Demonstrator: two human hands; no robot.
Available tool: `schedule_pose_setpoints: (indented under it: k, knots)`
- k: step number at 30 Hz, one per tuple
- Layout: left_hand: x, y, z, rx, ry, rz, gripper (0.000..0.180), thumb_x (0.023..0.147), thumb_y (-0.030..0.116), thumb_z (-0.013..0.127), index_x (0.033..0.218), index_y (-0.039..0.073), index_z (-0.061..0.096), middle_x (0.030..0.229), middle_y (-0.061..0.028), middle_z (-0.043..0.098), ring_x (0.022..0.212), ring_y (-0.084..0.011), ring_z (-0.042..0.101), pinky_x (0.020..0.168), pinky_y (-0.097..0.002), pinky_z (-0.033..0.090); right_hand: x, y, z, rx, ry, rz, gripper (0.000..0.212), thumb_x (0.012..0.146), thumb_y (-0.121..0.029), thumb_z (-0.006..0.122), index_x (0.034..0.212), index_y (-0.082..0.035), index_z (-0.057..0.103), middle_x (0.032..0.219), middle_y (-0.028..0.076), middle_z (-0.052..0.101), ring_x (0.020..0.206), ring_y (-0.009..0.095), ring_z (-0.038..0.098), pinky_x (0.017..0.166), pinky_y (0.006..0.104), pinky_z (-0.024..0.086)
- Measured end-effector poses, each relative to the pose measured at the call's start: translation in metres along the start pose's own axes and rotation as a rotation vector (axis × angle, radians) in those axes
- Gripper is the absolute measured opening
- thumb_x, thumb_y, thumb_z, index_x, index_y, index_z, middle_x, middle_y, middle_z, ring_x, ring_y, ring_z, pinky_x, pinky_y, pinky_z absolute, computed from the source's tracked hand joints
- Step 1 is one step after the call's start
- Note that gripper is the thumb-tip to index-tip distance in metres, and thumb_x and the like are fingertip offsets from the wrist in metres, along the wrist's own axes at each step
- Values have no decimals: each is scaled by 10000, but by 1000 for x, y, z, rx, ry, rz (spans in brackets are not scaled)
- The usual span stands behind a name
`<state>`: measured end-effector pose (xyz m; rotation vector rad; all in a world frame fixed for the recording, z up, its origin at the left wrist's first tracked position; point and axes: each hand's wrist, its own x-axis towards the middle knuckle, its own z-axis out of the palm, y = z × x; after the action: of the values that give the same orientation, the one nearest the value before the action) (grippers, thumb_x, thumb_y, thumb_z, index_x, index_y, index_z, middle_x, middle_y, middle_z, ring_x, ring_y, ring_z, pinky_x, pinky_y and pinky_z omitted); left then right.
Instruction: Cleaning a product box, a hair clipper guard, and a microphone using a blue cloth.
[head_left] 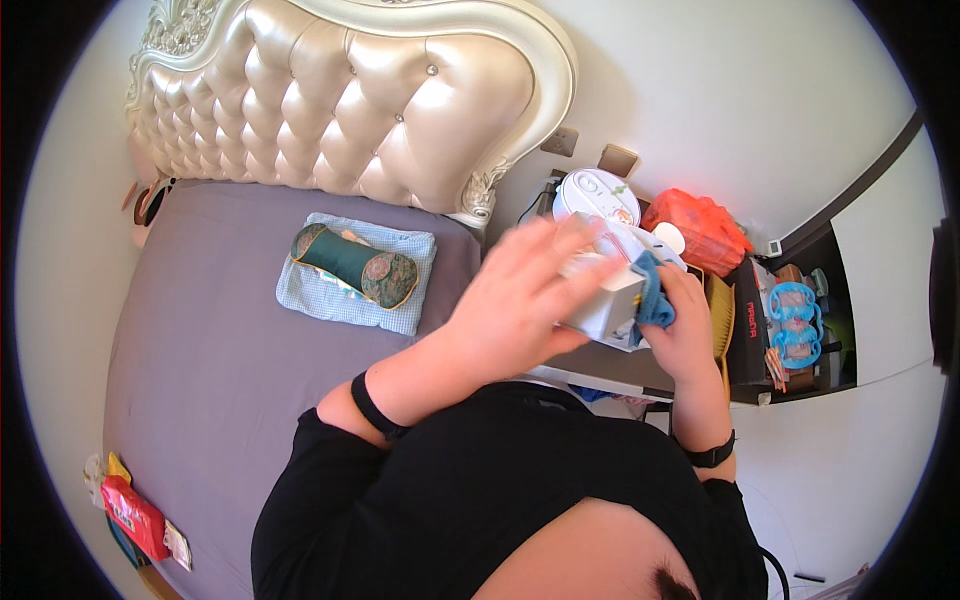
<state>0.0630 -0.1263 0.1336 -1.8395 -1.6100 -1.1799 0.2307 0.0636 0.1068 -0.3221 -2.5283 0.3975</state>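
My left hand, smeared by motion, reaches from the left over a small white box, its thumb below and fingers above, seeming to grip it. In my right hand is a bunched blue cloth, pressed against the right side of the box. Both hands are above a dark bedside table. Just behind them are a round white container with a patterned lid and a red plastic bag. What lies directly under the box is mostly hidden.
A bed with a grey sheet fills the left, below a tufted cream headboard. A green bolster pillow rests on a folded checked blanket. Right of my right hand are a yellow-bristled brush and a shelf with a blue plastic item.
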Motion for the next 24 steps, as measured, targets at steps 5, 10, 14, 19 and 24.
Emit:
schedule_pose_setpoints:
  k: [5,10,14,19,24]
  knots:
    - [-8,-15,-17,-320,-105,-408,975,539,230,826,1326,-3,301,1342,-219,348,1262,-372,319,1042,-424,269,-13,-6,4,650,48,247,484,721,-162,712,1126,25,524,1065,109,589,970,188,563,867,315,430]
    - [-25,-6,2,-852,-208,-485,599,653,119,775,1172,13,496,1229,-153,507,1137,-260,498,963,-348,382,-19,-15,27,609,83,36,415,782,-107,640,1148,37,510,1069,112,593,968,178,564,858,318,438]
    - [-24,-13,-4,-164,53,-281,431,621,45,726,1023,65,574,1038,-111,615,977,-284,582,850,-364,450,-16,-20,8,1185,289,403,326,877,-69,490,1181,48,481,1127,99,557,1009,174,540,882,307,416]
    - [-33,-14,-1,128,89,-106,444,581,33,692,1008,75,580,1050,-85,615,966,-283,581,828,-398,445,-1,-42,-10,382,249,-80,394,806,-102,544,1169,47,520,1219,168,511,1058,245,504,942,347,355]
    - [-34,-9,4,243,150,-139,445,576,13,665,1008,78,578,1068,-82,612,980,-279,573,846,-406,423,-5,-55,7,197,269,-327,354,670,-169,639,988,-12,620,1167,189,551,893,310,541,806,368,410]
